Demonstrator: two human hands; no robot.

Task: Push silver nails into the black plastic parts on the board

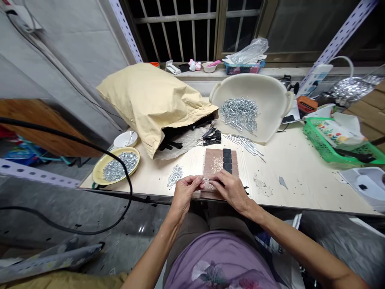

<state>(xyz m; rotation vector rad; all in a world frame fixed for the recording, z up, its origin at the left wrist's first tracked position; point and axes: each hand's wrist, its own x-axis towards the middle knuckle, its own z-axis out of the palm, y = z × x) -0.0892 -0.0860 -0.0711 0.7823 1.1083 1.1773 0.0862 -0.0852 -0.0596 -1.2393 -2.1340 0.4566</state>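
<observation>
My left hand point(185, 190) is pinched shut on one end of a thin metal pin point(206, 179) at the table's front edge. My right hand point(229, 186) is closed on the pin's other end and on a small black plastic piece that is mostly hidden under its fingers. Both hands hover over the near end of a brown board point(215, 165) that carries a row of black pieces point(227, 159) and tiny metal bits. A small heap of tiny metal parts point(175, 176) lies just left of the board.
A cream basin point(273, 100) holds a pile of metal pins. Loose pins point(245, 143) and black clips point(212, 137) lie beside it. A tan bag point(150, 100), a yellow plate of metal bits point(105, 166), a white bowl point(126, 139) and a green basket point(319, 144) also stand on the table.
</observation>
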